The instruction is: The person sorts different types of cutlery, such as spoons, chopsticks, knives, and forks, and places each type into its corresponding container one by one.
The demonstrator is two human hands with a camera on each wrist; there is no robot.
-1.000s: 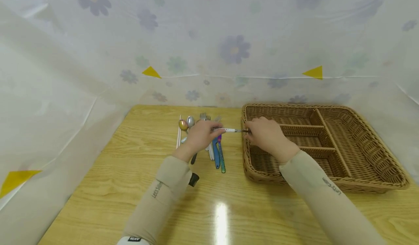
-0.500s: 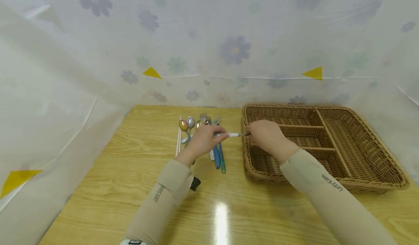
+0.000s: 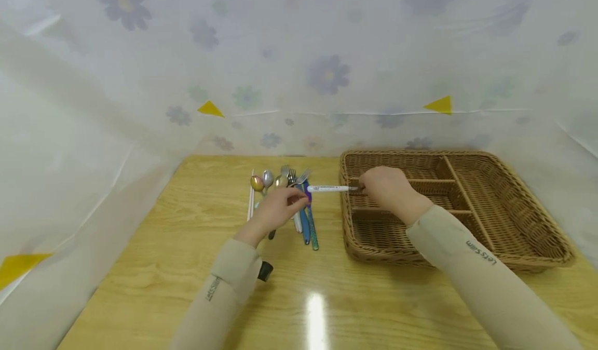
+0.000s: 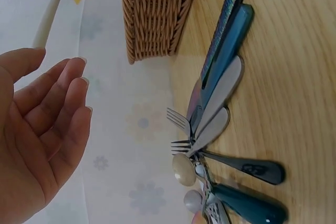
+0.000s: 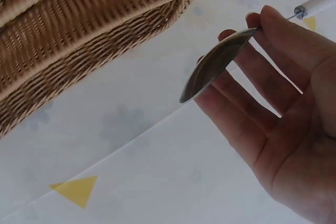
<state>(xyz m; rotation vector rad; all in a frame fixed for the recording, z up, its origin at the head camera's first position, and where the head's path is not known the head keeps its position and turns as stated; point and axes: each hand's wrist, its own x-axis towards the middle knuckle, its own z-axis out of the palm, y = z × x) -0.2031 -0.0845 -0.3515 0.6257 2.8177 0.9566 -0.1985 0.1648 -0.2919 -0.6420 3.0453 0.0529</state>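
One bare left hand (image 3: 275, 207), fingers loosely bent, is holding nothing; right hand (image 3: 390, 189)'s got a white-handled metal spoon (image 3: 329, 188) pinched over the left side of a brown wicker basket (image 3: 374, 251). Multicoloured metal cutlery (image 3: 305, 226) piled below the left, pale flowery sheet (image 3: 261, 69) behind.

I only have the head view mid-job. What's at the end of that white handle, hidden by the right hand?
Observer: A spoon's bowl, as the right wrist view shows.
Operator: And how is the right hand holding it?
Observer: Its thumb and a fingertip pinch it where the bowl meets the thin stem.
Operator: Is anything tucked into the palm of the left hand?
Observer: No. From the left wrist, that palm is bare.
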